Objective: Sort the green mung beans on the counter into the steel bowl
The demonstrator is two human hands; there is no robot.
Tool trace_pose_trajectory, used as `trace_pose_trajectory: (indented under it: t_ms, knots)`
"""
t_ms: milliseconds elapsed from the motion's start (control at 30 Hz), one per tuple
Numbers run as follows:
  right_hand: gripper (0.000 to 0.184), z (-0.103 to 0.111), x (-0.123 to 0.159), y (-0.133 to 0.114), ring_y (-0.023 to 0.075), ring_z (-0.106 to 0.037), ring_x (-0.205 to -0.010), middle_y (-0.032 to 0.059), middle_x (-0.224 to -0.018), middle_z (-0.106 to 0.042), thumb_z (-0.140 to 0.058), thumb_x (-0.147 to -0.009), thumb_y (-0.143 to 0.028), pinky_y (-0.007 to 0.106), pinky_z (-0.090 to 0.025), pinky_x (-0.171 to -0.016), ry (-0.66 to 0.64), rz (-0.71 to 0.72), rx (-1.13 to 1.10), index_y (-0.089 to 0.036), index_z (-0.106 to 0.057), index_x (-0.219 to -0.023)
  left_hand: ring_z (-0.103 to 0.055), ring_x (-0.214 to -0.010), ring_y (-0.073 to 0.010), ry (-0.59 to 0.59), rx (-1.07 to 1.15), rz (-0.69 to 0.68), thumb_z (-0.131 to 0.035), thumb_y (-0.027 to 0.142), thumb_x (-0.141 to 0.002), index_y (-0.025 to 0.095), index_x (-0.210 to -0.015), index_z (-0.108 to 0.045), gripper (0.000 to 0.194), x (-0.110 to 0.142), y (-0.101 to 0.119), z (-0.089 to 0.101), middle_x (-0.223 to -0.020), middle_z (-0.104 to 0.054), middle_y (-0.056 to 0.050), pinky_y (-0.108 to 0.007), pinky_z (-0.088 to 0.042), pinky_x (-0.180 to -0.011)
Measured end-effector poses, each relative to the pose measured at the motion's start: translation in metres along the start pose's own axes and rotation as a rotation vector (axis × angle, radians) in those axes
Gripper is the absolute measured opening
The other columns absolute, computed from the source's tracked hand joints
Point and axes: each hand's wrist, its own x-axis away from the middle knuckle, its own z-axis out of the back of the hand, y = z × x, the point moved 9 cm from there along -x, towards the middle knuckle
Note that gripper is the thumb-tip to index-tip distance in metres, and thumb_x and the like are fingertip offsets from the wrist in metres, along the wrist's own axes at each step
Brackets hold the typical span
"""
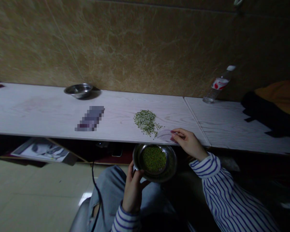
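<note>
My left hand (133, 190) grips the near-left rim of a stainless steel bowl (172, 164), thumb over the edge. Small green beans (154, 159), which look like mung beans, lie in the bowl, just below the table's front edge. Between the thumb and fingers of my right hand (189, 142) is a clear, curved plastic sheet, apparently a protractor (163, 134). It rests low over the tabletop at the lower right of a pile of mixed green beans and white grains (145, 121). Several beans trail from the pile toward its edge.
On the pale wooden table (118, 127), a second metal bowl (79, 91) stands at the back left, behind a blurred-out flat object (90, 118). A plastic bottle (216, 87) and dark and orange cloth (277, 100) are on the right. A black cable (94, 180) hangs at the left knee.
</note>
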Motion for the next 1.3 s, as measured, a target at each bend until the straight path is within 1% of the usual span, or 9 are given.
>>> trace_pose_trajectory:
  t_ms: [167,333,600,833,933,1033,1167,1233,1300]
  knots:
    - [0.021,-0.002,-0.001,0.001,0.0204,-0.072,-0.074,0.0063,-0.078,-0.074,-0.061,-0.081,-0.033,0.032,-0.056,-0.069,-0.001,-0.005,0.014,-0.017,-0.065,-0.095,-0.051,-0.107,-0.0235,-0.007,-0.014,-0.010,-0.059,0.027,-0.078,0.030,-0.128,-0.046,0.052,0.000,0.001,-0.001,-0.127,-0.051,-0.007,-0.036,-0.053,-0.073]
    - [0.023,0.006,-0.004,0.007,0.0212,-0.072,-0.075,0.0065,-0.076,-0.073,-0.061,-0.081,-0.034,0.032,-0.056,-0.068,0.029,-0.018,0.024,-0.017,-0.065,-0.096,-0.051,-0.103,-0.0224,-0.013,-0.009,-0.008,-0.058,0.026,-0.079,0.029,-0.130,-0.043,0.054,-0.002,-0.001,0.001,-0.122,-0.051,-0.007,-0.036,-0.053,-0.072]
    - [0.022,0.003,-0.004,0.003,0.0206,-0.072,-0.073,0.0055,-0.074,-0.073,-0.060,-0.081,-0.034,0.031,-0.055,-0.066,0.024,-0.001,0.017,-0.018,-0.065,-0.095,-0.051,-0.106,-0.0236,0.006,0.005,-0.026,-0.059,0.025,-0.078,0.028,-0.126,-0.047,0.050,0.000,0.001,0.002,-0.131,-0.048,-0.008,-0.036,-0.053,-0.072]
    - [0.021,0.013,-0.009,0.010,0.0203,-0.071,-0.071,0.0061,-0.073,-0.074,-0.061,-0.080,-0.034,0.031,-0.054,-0.065,0.075,-0.014,0.022,-0.017,-0.065,-0.092,-0.052,-0.105,-0.0236,-0.002,0.012,-0.029,-0.061,0.025,-0.076,0.029,-0.127,-0.048,0.052,-0.001,0.001,0.003,-0.128,-0.050,-0.007,-0.037,-0.053,-0.072]
    - [0.022,0.010,-0.010,0.009,0.0203,-0.071,-0.071,0.0058,-0.073,-0.074,-0.061,-0.080,-0.034,0.031,-0.054,-0.065,0.064,-0.005,0.019,-0.018,-0.065,-0.093,-0.053,-0.103,-0.0222,0.002,0.015,-0.009,-0.061,0.025,-0.075,0.030,-0.127,-0.048,0.054,-0.002,-0.002,0.005,-0.123,-0.053,-0.007,-0.036,-0.052,-0.073]
    - [0.022,0.005,-0.011,0.005,0.0205,-0.071,-0.072,0.0059,-0.074,-0.074,-0.061,-0.080,-0.034,0.031,-0.054,-0.065,0.043,-0.004,0.017,-0.017,-0.065,-0.094,-0.053,-0.103,-0.0229,0.005,0.012,-0.013,-0.061,0.027,-0.076,0.030,-0.128,-0.048,0.054,-0.003,-0.003,0.006,-0.120,-0.055,-0.007,-0.038,-0.052,-0.074]
    - [0.022,0.000,-0.011,0.001,0.0196,-0.071,-0.071,0.0058,-0.074,-0.074,-0.060,-0.080,-0.032,0.030,-0.054,-0.066,0.018,0.000,0.005,-0.017,-0.065,-0.094,-0.052,-0.106,-0.0244,0.015,0.014,-0.022,-0.060,0.025,-0.077,0.028,-0.128,-0.047,0.053,-0.003,-0.002,0.006,-0.122,-0.054,-0.009,-0.039,-0.053,-0.074]
    - [0.021,0.000,-0.011,0.000,0.0194,-0.071,-0.070,0.0056,-0.074,-0.074,-0.060,-0.080,-0.032,0.031,-0.054,-0.066,0.021,0.006,0.005,-0.017,-0.065,-0.094,-0.052,-0.106,-0.0241,0.002,0.011,-0.013,-0.060,0.025,-0.078,0.030,-0.130,-0.045,0.055,-0.003,-0.003,0.004,-0.124,-0.053,-0.008,-0.039,-0.053,-0.074]
    - [0.020,0.001,-0.012,-0.001,0.0196,-0.071,-0.071,0.0051,-0.073,-0.074,-0.061,-0.080,-0.033,0.031,-0.055,-0.067,0.028,0.015,0.004,-0.018,-0.065,-0.093,-0.052,-0.105,-0.0237,-0.016,0.001,-0.018,-0.058,0.026,-0.079,0.029,-0.130,-0.045,0.053,-0.002,-0.002,0.002,-0.124,-0.053,-0.008,-0.038,-0.053,-0.074]
